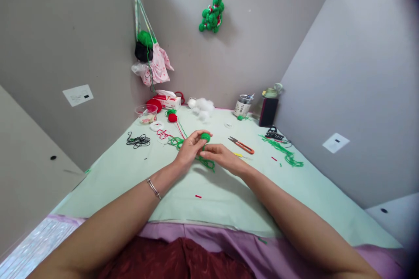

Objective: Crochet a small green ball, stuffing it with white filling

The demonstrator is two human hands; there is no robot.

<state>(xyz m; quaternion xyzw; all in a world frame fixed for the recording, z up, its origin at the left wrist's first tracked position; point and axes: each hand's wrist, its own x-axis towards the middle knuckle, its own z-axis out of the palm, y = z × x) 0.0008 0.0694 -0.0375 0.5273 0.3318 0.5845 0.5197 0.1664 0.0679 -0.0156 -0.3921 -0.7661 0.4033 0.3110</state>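
Observation:
A small round green crochet piece (pixel 205 137) sits in the fingers of my left hand (pixel 190 147), which are closed around it. Close by on the right, my right hand (pixel 220 156) has its thumb and fingers pinched together just below the piece, at a strand of green yarn. Whether it grips only that strand is hard to see. Green yarn strands (pixel 207 164) lie on the table beneath both hands. To the right of my right hand are orange-handled thread snips (pixel 242 144) and a thin yellow-handled tool (pixel 238 154).
Behind my hands stand a clear plastic bowl (pixel 146 114), a tissue box (pixel 170 101), a red yarn ball (pixel 172 118), white stuffing (pixel 203 108), a pen tin (pixel 242 106) and a dark phone (pixel 268 112). Black cord (pixel 139 140) lies left, green yarn lengths (pixel 288 153) right. Grey partitions enclose the table.

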